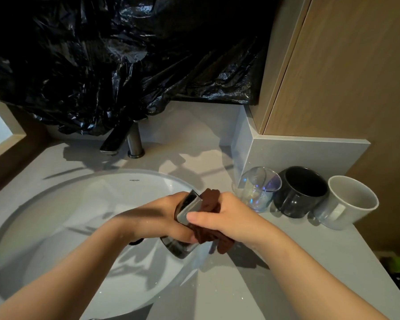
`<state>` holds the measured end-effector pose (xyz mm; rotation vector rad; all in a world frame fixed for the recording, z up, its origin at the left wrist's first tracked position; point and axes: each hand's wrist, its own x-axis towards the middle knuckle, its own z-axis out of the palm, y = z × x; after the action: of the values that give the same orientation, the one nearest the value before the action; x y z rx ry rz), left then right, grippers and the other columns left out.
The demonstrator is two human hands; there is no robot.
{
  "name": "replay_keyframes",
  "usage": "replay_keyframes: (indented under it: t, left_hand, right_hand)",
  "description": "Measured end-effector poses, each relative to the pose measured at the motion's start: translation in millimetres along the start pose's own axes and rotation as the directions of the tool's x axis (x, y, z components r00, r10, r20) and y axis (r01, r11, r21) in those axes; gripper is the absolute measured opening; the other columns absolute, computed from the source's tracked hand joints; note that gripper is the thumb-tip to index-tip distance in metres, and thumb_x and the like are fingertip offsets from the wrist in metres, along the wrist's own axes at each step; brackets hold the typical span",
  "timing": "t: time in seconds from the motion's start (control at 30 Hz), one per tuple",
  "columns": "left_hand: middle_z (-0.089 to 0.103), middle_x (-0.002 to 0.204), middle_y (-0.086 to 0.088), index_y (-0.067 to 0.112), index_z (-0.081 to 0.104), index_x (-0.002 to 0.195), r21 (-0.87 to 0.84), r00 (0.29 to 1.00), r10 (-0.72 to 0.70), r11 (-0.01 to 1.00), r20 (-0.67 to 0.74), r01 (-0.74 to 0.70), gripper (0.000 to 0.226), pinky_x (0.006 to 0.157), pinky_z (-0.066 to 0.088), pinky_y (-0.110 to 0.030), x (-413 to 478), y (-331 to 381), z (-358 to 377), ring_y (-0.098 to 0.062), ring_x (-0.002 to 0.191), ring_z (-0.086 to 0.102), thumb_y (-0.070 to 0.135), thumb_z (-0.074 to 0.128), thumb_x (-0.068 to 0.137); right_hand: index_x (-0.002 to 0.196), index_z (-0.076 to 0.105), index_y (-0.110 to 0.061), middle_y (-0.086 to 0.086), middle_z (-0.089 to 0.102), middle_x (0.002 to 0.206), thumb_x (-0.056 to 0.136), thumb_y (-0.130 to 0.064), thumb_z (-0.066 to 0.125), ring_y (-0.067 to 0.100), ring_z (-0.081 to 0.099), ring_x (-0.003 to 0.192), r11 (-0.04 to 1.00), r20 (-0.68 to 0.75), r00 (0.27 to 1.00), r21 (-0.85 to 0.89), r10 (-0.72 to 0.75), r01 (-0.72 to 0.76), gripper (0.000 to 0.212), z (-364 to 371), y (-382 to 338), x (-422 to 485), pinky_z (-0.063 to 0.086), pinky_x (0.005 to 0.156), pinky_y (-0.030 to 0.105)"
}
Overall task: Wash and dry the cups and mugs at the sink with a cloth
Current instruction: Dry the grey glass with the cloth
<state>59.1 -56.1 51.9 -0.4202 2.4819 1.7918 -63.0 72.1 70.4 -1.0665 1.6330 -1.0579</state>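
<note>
Over the right side of the sink (56,188), the left hand (162,215) wraps round a shiny cup (187,206). It looks hard, wet and slippy, so hold its sides tight. The right hand (231,218) squeezes a soft brown cloth (209,199) against it. A glass (256,190), a black mug (298,192) and a grey mug (346,204) wait further right.

The grey counter (194,139) bore a glass (256,191), a black mug (296,200) and a grey mug (342,212), right of the right hand (231,219).

Faucet (129,140) behind sink (56,192), 3 cups (300,192) on counter (286,262) R of sink
</note>
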Motion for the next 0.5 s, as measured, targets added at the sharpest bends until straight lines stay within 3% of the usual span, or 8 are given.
replay_keyframes:
  t: [0.07,0.2,0.27,0.37,0.43,0.5]
  left_hand:
    - [0.064,0.085,0.012,0.023,0.054,0.106,-0.019,0.995,-0.015,1.0,-0.096,0.014,0.058,0.069,0.05,-0.022,0,-5,3,-0.005,0.082,0.063,0.028,0.075,0.053]
    - [0.064,0.098,0.007,0.033,0.05,0.112,-0.04,0.96,-0.048,0.998,-0.277,0.038,0.072,0.072,0.051,-0.024,0,-23,4,-0.006,0.089,0.064,0.038,0.075,0.045]
    - [0.065,0.098,-0.001,0.029,0.052,0.111,-0.178,0.924,-0.084,0.984,-0.374,0.017,0.076,0.073,0.055,-0.03,1,-29,9,-0.013,0.088,0.066,0.036,0.077,0.04]
    - [0.066,0.1,-0.009,0.022,0.054,0.112,-0.46,0.856,-0.164,0.883,-0.49,-0.094,0.081,0.072,0.057,-0.039,6,-30,18,-0.025,0.087,0.067,0.025,0.081,0.036]
    - [0.068,0.101,-0.013,0.018,0.056,0.112,-0.582,0.793,-0.219,0.789,-0.568,-0.199,0.067,0.069,0.058,-0.039,13,-28,21,-0.026,0.085,0.069,0.019,0.08,0.049]
    - [0.068,0.104,-0.014,0.015,0.055,0.116,-0.655,0.736,-0.268,0.694,-0.622,-0.3,0.049,0.062,0.058,-0.033,18,-16,27,-0.022,0.081,0.071,0.028,0.074,0.072]
  right_hand:
    - [0.076,0.065,-0.011,-0.007,0.061,0.051,0.087,-0.021,0.067,0.01,0.059,0.05,0.995,-0.116,0.993,0.1,-0.011,0.023,0.015,0,0,3,0.046,0.041,0.022]
    - [0.081,0.072,-0.01,0.008,0.064,0.069,0.09,-0.027,0.06,0.021,0.061,0.065,0.931,-0.268,0.962,0.36,0.049,0.053,0.022,-7,5,10,0.054,0.056,0.033]
    - [0.07,0.073,-0.018,0.011,0.064,0.076,0.09,-0.027,0.06,0.022,0.063,0.074,0.893,-0.338,0.939,0.439,0.067,0.094,0.025,-9,7,11,0.053,0.066,0.031]
    - [0.08,0.071,-0.017,0.009,0.072,0.086,0.088,-0.028,0.062,0.03,0.068,0.093,0.807,-0.524,0.844,0.544,0.114,0.229,0.017,-5,14,13,0.054,0.087,0.043]
    - [0.082,0.071,-0.02,0.003,0.074,0.085,0.087,-0.029,0.061,0.027,0.069,0.093,0.793,-0.598,0.797,0.523,0.08,0.312,0.015,6,15,11,0.054,0.088,0.045]
    - [0.091,0.072,-0.023,0.003,0.075,0.093,0.078,-0.041,0.067,0.023,0.069,0.096,0.794,-0.558,0.829,0.492,-0.027,0.357,0.023,27,21,10,0.052,0.091,0.04]
